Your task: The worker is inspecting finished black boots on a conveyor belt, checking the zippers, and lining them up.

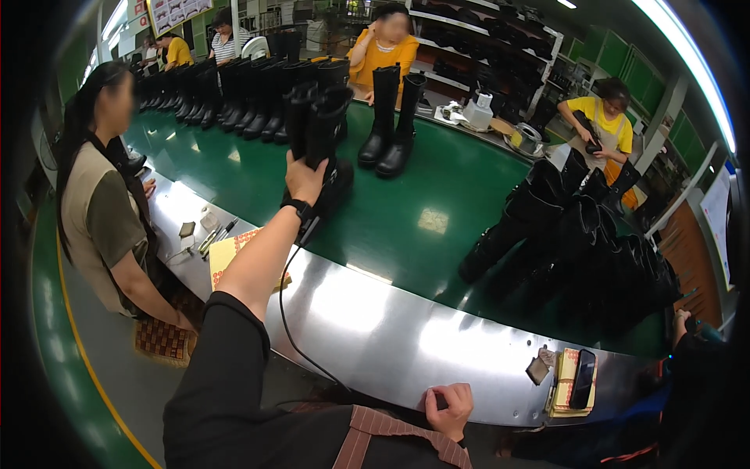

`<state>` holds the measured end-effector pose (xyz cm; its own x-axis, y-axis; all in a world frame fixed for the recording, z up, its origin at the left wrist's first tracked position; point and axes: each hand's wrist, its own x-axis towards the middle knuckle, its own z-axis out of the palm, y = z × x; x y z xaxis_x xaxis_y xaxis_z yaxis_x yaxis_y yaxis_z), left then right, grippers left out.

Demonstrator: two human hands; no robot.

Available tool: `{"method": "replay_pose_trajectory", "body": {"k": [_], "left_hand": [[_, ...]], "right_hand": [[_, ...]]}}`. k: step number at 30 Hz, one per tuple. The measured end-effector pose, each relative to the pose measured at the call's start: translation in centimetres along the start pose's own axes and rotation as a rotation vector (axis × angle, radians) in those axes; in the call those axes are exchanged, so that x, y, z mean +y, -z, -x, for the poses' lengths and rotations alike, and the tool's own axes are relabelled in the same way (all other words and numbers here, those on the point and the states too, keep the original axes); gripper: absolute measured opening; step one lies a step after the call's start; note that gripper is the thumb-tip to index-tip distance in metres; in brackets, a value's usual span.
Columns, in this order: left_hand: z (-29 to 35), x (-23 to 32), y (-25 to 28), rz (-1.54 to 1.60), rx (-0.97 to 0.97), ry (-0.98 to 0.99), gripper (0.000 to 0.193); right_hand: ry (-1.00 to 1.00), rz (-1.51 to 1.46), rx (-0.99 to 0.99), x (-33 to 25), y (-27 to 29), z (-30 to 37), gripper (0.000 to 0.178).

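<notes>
My left hand (306, 178) reaches out over the green surface and is closed round the shafts of a pair of tall black boots (320, 129). A dark watch band circles that wrist, and a thin black cable hangs beside the forearm. Some of the boots' lower part is hidden behind the hand and wrist. Close to my body, my right hand (449, 410) rests with curled fingers at the near edge of the metal table strip (348, 301). A small dark patch shows between its thumb and fingers, but I cannot tell what it is.
Another pair of black boots (391, 125) stands upright further back on the green belt (422, 199). Rows of boots (226, 98) line the far left; a dark heap of boots (578, 242) fills the right. A phone (583, 379) lies on sticker sheets. Several people work around the table.
</notes>
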<state>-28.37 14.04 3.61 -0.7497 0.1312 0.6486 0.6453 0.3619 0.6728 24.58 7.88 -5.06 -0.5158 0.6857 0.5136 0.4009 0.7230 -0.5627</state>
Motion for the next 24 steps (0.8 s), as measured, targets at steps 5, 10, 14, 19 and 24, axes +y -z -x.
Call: {"method": "replay_pose_trajectory", "body": {"k": [5, 10, 14, 19, 24], "left_hand": [[1.2, -3.9, -0.3, -0.161, -0.028, -0.019, 0.040], [0.6, -2.3, 0.6, -0.346, -0.231, 0.153, 0.050], [2.0, 1.3, 2.8, -0.442, -0.375, 0.412, 0.073], [7.0, 9.6, 5.9, -0.047, -0.113, -0.220, 0.075], [9.8, 21.3, 6.9, 0.320, -0.468, -0.741, 0.067]], "right_hand": [[-0.016, 0.005, 0.020, 0.1, 0.3, -0.1, 0.008], [-0.023, -0.017, -0.001, -0.1, 0.5, -0.1, 0.008], [-0.023, -0.039, 0.009, -0.1, 0.5, 0.0, 0.008], [-0.014, -0.073, 0.018, 0.1, 0.5, 0.1, 0.008], [-0.047, -0.193, -0.037, 0.1, 1.4, -0.1, 0.007]]}}
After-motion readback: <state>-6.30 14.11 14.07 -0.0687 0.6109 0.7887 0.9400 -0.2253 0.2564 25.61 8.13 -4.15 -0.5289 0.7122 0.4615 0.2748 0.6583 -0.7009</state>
